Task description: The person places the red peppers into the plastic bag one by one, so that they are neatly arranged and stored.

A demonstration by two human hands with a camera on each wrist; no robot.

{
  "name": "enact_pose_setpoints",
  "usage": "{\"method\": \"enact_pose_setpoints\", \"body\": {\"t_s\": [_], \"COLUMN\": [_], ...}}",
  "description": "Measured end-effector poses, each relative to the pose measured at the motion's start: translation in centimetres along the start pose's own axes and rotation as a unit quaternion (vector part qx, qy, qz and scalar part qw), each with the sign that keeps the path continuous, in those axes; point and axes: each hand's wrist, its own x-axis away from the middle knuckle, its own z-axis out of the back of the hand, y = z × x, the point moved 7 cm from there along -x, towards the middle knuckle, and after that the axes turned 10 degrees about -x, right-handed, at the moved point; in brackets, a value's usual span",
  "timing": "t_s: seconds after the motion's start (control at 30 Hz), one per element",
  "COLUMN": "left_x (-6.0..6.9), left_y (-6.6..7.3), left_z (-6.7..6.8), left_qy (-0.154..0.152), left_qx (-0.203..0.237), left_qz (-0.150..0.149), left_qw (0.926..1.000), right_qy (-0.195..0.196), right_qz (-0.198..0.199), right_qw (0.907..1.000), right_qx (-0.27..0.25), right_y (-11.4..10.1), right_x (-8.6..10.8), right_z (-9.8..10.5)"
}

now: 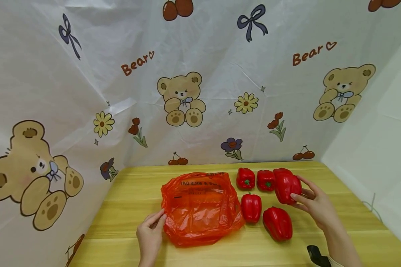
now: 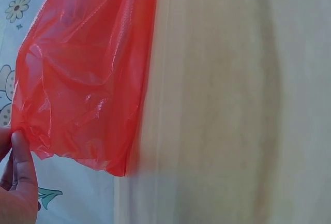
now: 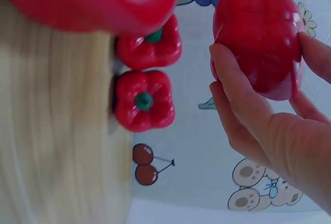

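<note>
My left hand (image 1: 149, 234) pinches the left edge of a red plastic bag (image 1: 200, 211) lying on the table; the left wrist view shows thumb and fingers (image 2: 23, 167) on the edge of the bag (image 2: 88, 74). On the right, my right hand (image 1: 320, 207) grips a red bell pepper (image 1: 286, 187), and in the right wrist view the fingers wrap round that pepper (image 3: 258, 43). Near it are other red peppers: two behind (image 1: 245, 178) (image 1: 265, 180), one beside the bag (image 1: 251, 208) and one in front (image 1: 277, 224).
The wooden table (image 1: 120, 207) runs back to a white cloth (image 1: 217, 141) printed with bears and flowers. A black strap (image 1: 317, 256) is on my right wrist, and a thin cord (image 1: 373, 207) lies by the right edge.
</note>
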Motion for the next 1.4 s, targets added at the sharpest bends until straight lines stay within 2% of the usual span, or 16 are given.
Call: {"method": "enact_pose_setpoints", "body": {"t_s": [0.27,0.5,0.73,1.07,1.4], "left_x": [0.0,0.0,0.0,0.0,0.0], "left_y": [-0.1,-0.1,0.0,0.0,0.1], "left_z": [0.1,0.0,0.0,-0.1,0.0], "left_qy": [0.004,0.004,0.003,-0.007,-0.003], "left_qx": [-0.003,0.001,0.001,-0.002,-0.001], "left_qz": [-0.003,-0.004,-0.002,0.015,0.003], "left_qw": [1.0,1.0,1.0,0.9999,1.0], "right_qy": [-0.024,-0.034,-0.041,-0.068,-0.067], "right_qz": [0.024,0.006,-0.018,-0.014,-0.044], "right_qw": [0.9994,0.9994,0.9988,0.9968,0.9952], "right_qx": [-0.007,-0.007,-0.021,-0.04,-0.056], "right_y": [-1.6,-2.0,-1.9,-1.0,0.9], "right_x": [-0.8,-1.6,-2.4,-3.3,-3.8], "right_z": [-3.4,-7.1,-10.9,-16.4,-20.8]}}
